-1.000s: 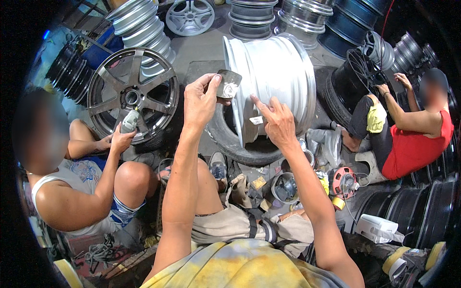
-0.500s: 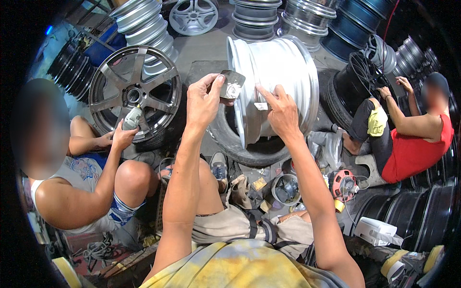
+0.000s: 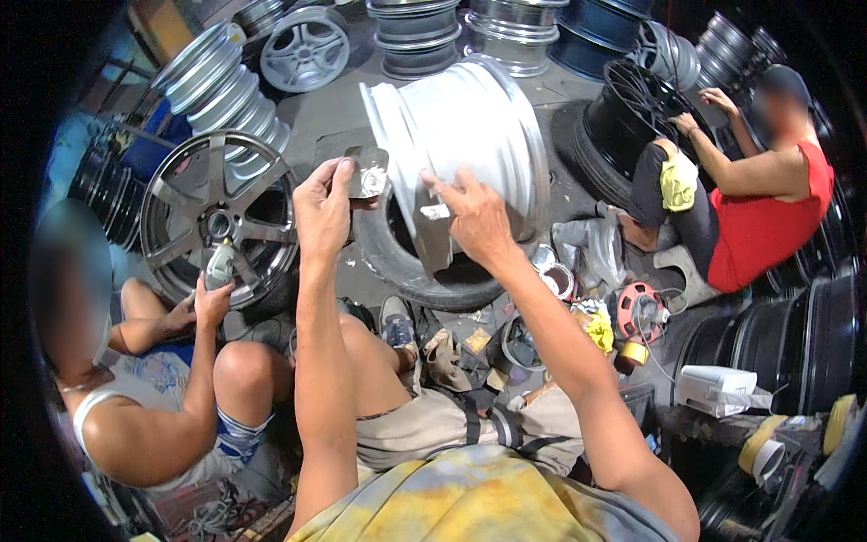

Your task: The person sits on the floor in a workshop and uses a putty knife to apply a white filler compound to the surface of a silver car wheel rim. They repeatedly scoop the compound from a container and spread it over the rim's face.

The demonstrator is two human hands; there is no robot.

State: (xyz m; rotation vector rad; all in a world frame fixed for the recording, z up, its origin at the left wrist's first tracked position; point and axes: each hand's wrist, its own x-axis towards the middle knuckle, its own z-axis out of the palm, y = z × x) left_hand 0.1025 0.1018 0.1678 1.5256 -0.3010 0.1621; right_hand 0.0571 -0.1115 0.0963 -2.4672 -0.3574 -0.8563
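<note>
My left hand [image 3: 323,208] is closed, pinching a small dark flat plate [image 3: 368,163] with a lump of white paste [image 3: 372,181] on it. It hovers just beside the near-left rim of a silver wheel rim [image 3: 474,117], which lies on its side on a tyre [image 3: 379,257]. My right hand [image 3: 480,217] is at the wheel's barrel, index finger bent toward its surface. A white dab [image 3: 434,211] shows by its thumb side, against a dark grey patch. What the right fingers pinch is too dark and covered to make out.
A person at left holds a grey-green power tool [image 3: 219,264] by a dark spoked wheel [image 3: 221,185]. At right, a person in a red top [image 3: 778,217] works at a black wheel [image 3: 623,117]. A bucket [image 3: 526,343], a red reel [image 3: 639,312] and stacked wheels [image 3: 415,36] stand around.
The whole view has shifted, so the wheel, both hands and the floor things appear farther left. My hands keep nearly the same places beside the wheel, plate still held.
</note>
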